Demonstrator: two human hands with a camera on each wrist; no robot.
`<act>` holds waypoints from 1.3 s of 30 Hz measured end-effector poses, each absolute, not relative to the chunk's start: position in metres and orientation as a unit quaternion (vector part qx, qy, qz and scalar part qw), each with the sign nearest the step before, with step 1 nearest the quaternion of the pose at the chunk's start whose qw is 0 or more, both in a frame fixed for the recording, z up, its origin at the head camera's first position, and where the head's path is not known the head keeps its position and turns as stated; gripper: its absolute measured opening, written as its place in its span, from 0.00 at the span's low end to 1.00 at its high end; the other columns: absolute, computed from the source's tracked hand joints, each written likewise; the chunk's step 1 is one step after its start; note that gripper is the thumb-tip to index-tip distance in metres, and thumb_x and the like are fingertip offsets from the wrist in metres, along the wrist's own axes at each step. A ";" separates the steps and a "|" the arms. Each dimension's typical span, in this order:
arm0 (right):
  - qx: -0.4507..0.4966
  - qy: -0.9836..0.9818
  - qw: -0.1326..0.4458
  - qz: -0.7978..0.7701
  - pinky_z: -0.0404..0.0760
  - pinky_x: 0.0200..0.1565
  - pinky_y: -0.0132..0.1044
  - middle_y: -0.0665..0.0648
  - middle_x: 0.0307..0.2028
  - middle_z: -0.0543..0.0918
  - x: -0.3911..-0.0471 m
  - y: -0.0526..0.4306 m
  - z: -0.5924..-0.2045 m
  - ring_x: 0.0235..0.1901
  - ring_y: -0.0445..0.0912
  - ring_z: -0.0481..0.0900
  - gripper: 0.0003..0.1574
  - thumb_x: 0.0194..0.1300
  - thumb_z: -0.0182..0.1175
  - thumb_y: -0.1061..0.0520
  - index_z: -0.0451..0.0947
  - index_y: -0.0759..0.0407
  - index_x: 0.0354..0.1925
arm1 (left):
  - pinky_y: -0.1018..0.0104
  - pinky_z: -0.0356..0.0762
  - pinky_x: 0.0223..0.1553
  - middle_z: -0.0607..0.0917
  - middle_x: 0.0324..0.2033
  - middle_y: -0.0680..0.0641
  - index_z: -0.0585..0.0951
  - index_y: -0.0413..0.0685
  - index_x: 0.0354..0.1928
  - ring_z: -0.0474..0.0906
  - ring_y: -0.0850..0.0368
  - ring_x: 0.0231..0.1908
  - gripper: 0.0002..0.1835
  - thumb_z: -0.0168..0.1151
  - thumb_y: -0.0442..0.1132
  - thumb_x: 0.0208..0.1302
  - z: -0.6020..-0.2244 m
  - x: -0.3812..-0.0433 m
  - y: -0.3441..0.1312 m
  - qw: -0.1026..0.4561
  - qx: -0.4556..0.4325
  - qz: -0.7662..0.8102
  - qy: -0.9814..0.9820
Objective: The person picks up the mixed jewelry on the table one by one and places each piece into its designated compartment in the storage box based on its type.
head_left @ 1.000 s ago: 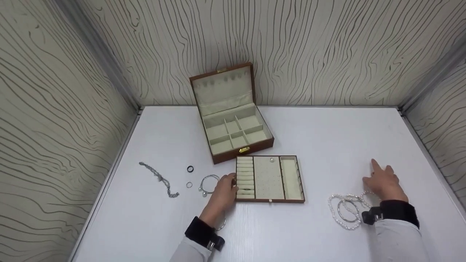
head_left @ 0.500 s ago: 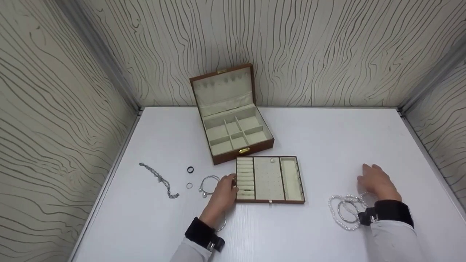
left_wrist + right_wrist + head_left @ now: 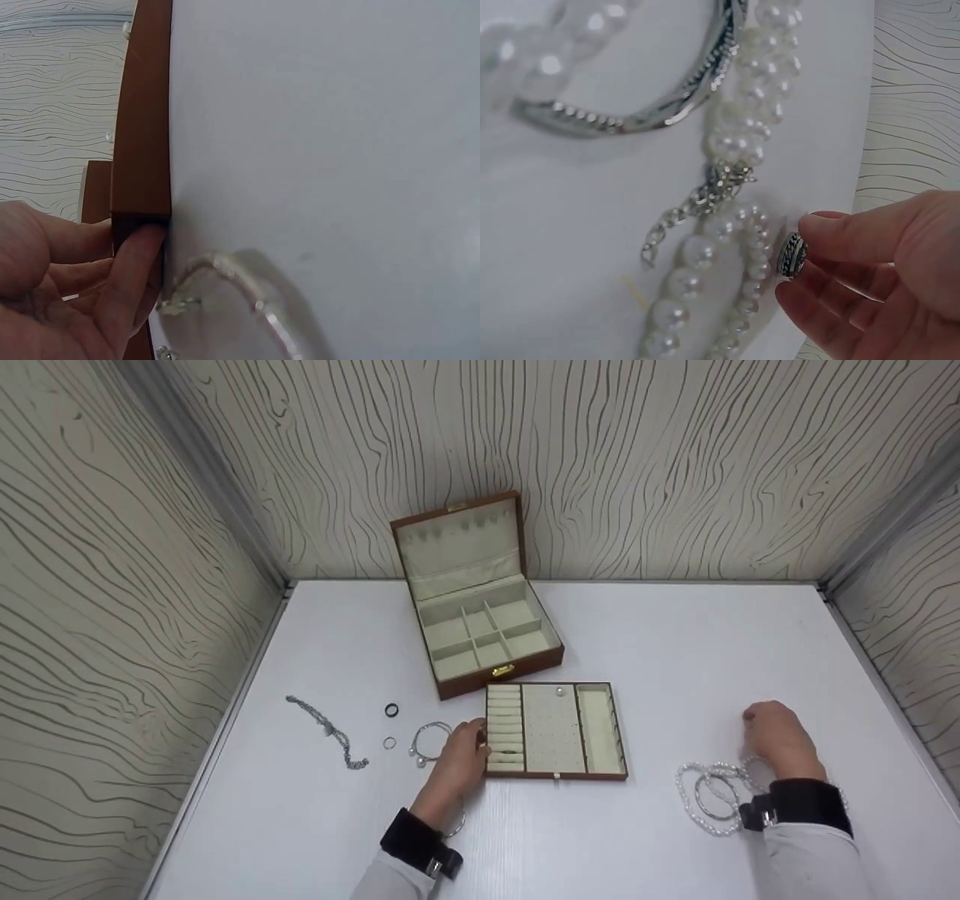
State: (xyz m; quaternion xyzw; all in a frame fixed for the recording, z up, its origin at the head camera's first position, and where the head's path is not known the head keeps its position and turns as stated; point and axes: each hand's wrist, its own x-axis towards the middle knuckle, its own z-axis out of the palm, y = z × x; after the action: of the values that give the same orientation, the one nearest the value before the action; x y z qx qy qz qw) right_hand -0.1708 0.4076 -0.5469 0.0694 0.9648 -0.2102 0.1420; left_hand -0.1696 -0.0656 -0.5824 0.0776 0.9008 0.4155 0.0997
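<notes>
My left hand grips the left side of a brown jewelry tray, which has ring rolls, a dotted panel holding one pearl stud, and a long slot. In the left wrist view, fingers curl against the brown side of the tray. On the right, my right hand is raised just beyond a pile of pearl strands. A silver chain-patterned ring is pinched between its thumb and fingers in the right wrist view. A silver twisted bangle lies among the pearls.
Behind the tray stands a lidded jewelry box with its lid up. To the left lie a silver chain, a black ring, a thin ring and a charm bracelet. A silver bangle is partly hidden by my left wrist.
My right hand has gone from spread fingers with one pointing to curled fingers, moving slightly left, and it now pinches the ring. The left hand and tray stay put.
</notes>
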 end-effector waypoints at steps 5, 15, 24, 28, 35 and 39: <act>0.073 0.971 0.111 -0.197 0.73 0.49 0.65 0.83 0.47 0.73 -0.168 0.402 -0.549 0.49 0.76 0.70 0.17 0.66 0.46 0.70 0.72 0.83 0.48 | 0.53 0.76 0.53 0.79 0.43 0.43 0.69 0.31 0.65 0.77 0.47 0.48 0.24 0.58 0.28 0.67 -0.582 -0.169 -0.066 0.099 0.081 0.419 0.899; 0.043 0.984 0.084 -0.153 0.79 0.39 0.58 0.74 0.28 0.75 -0.176 0.387 -0.557 0.33 0.67 0.76 0.08 0.60 0.48 0.76 0.75 0.80 0.31 | 0.52 0.76 0.51 0.79 0.43 0.42 0.70 0.30 0.63 0.77 0.47 0.47 0.23 0.57 0.27 0.67 -0.584 -0.163 -0.070 0.094 0.079 0.411 0.903; 0.050 0.980 0.039 -0.188 0.78 0.35 0.58 0.75 0.37 0.81 -0.171 0.360 -0.551 0.36 0.69 0.79 0.09 0.63 0.55 0.68 0.79 0.73 0.39 | 0.51 0.75 0.53 0.79 0.43 0.42 0.70 0.31 0.63 0.77 0.46 0.47 0.23 0.58 0.28 0.67 -0.580 -0.164 -0.068 0.095 0.078 0.417 0.901; 0.028 0.975 0.004 -0.221 0.78 0.35 0.55 0.69 0.36 0.83 -0.171 0.333 -0.544 0.35 0.63 0.80 0.08 0.63 0.61 0.66 0.81 0.69 0.40 | 0.51 0.76 0.52 0.79 0.43 0.42 0.70 0.30 0.63 0.77 0.46 0.47 0.24 0.58 0.28 0.66 -0.581 -0.165 -0.068 0.093 0.084 0.415 0.901; -0.042 0.945 0.035 -0.322 0.81 0.31 0.40 0.59 0.34 0.83 -0.173 0.277 -0.537 0.31 0.48 0.81 0.09 0.64 0.61 0.68 0.81 0.70 0.43 | 0.51 0.75 0.53 0.79 0.43 0.42 0.70 0.31 0.63 0.77 0.46 0.47 0.24 0.58 0.28 0.66 -0.582 -0.167 -0.067 0.091 0.090 0.416 0.901; -0.100 0.928 0.050 -0.356 0.81 0.32 0.35 0.58 0.37 0.83 -0.170 0.242 -0.539 0.33 0.46 0.81 0.10 0.63 0.61 0.70 0.81 0.68 0.44 | 0.52 0.76 0.51 0.79 0.42 0.43 0.71 0.31 0.63 0.77 0.47 0.47 0.23 0.58 0.28 0.66 -0.581 -0.169 -0.066 0.093 0.085 0.409 0.904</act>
State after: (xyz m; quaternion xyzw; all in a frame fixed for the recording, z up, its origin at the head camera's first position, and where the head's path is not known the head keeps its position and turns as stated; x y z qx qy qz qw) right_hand -0.1698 0.2419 -0.5388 -0.1000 0.9277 -0.3563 0.0498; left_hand -0.1689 -0.0661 -0.5814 0.0848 0.9038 0.4090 0.0931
